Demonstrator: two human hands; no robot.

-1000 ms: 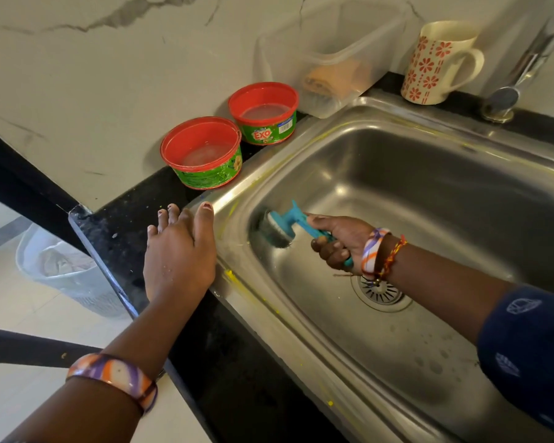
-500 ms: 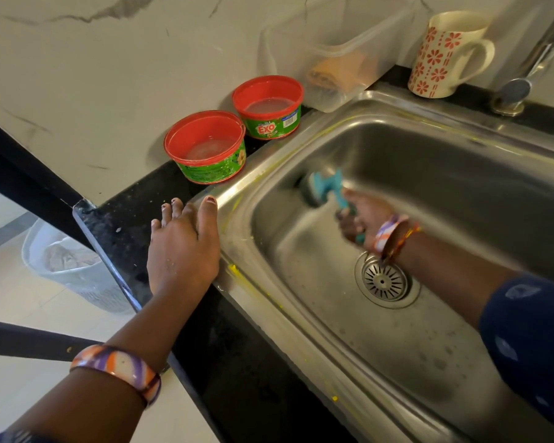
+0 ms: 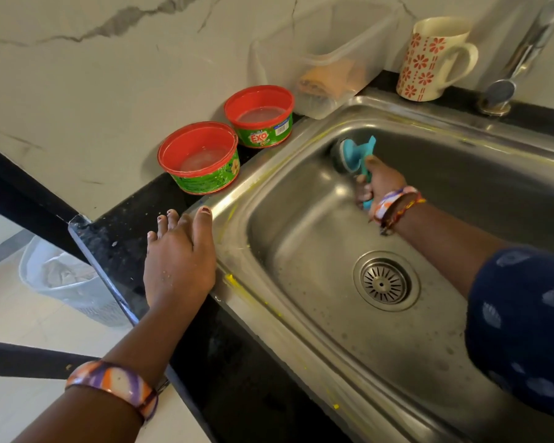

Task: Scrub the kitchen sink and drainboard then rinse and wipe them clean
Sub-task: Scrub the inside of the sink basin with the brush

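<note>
1. Scrubbing step under way: right hand [image 3: 376, 183] curled round the teal scrub brush [image 3: 354, 155], head pressed into the far left corner of the sink [image 3: 301, 282].
2. Left hand [image 3: 179, 254] flat and relaxed on the black counter [image 3: 115, 231], thumb on the sink's rim, holding nothing.
3. Next, probably: firm strokes across the remaining walls and toward the drain [image 3: 385, 280].

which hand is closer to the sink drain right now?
Right. The right hand is inside the basin gripping the scrub brush at the far wall, above the drain. The left hand rests outside, on the counter by the sink's rim.
</note>
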